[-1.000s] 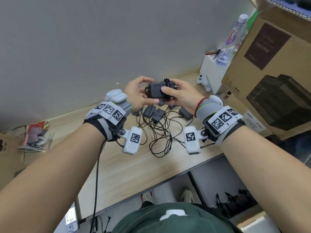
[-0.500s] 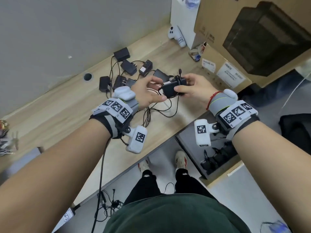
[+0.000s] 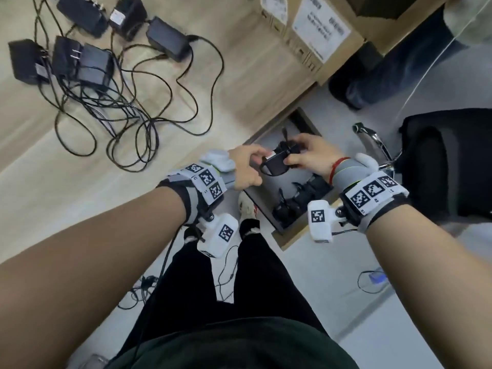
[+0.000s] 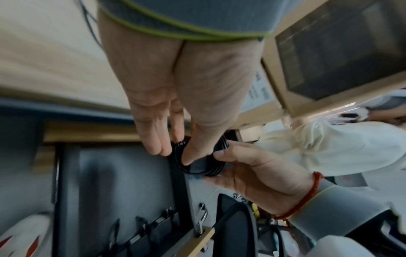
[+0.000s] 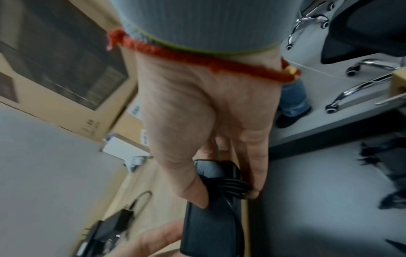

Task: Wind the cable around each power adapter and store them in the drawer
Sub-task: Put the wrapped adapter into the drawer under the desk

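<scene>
You are now holding the wound power adapter (image 3: 278, 162) over the open drawer (image 3: 298, 227) instead of the desk (image 3: 239, 75), left hand (image 3: 246, 169) and right hand (image 3: 314, 155) both pinching it, ready for stowing.

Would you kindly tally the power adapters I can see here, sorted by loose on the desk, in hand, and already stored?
loose adapters on the desk, cables unwound: 6
wound adapter held by left hand and right hand: 1
stored adapters in the drawer: 3, as far as the dark shapes show
Total: 10
</scene>
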